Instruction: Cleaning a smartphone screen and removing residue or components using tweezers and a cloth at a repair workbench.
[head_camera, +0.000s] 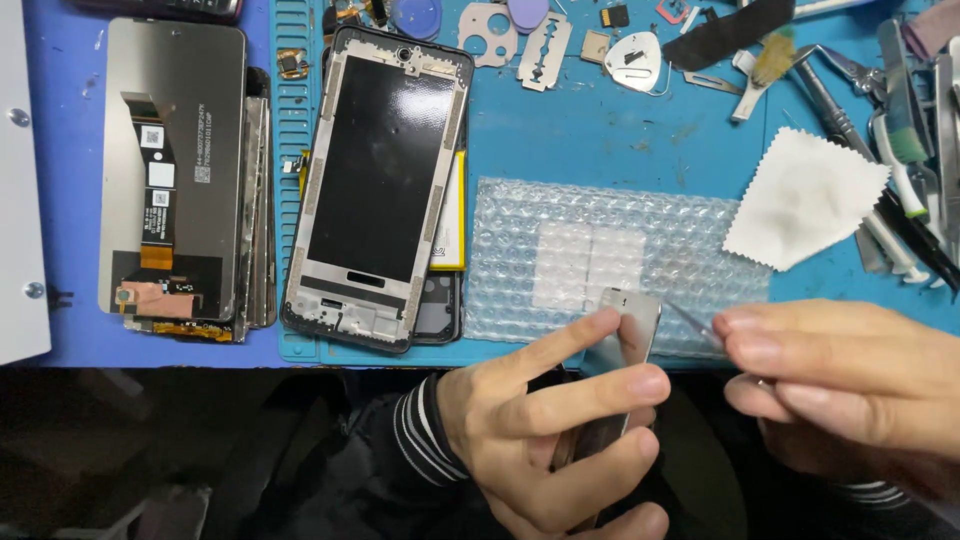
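Note:
My left hand (555, 420) grips a thin shiny metal plate (628, 335) held edge-up near the table's front edge, with the index finger resting along its top. My right hand (850, 385) pinches fine tweezers (695, 322) whose tip touches the plate's upper right corner. Just behind the plate lies a sheet of bubble wrap (600, 255) on the blue mat. A phone frame with a black panel (380, 180) lies further left.
A stack of phone screens (175, 170) lies at the far left. A white zigzag-edged cloth (805, 195) sits right of the bubble wrap. Picks, a razor blade (545, 50) and small parts line the back; several metal tools (900, 130) crowd the right edge.

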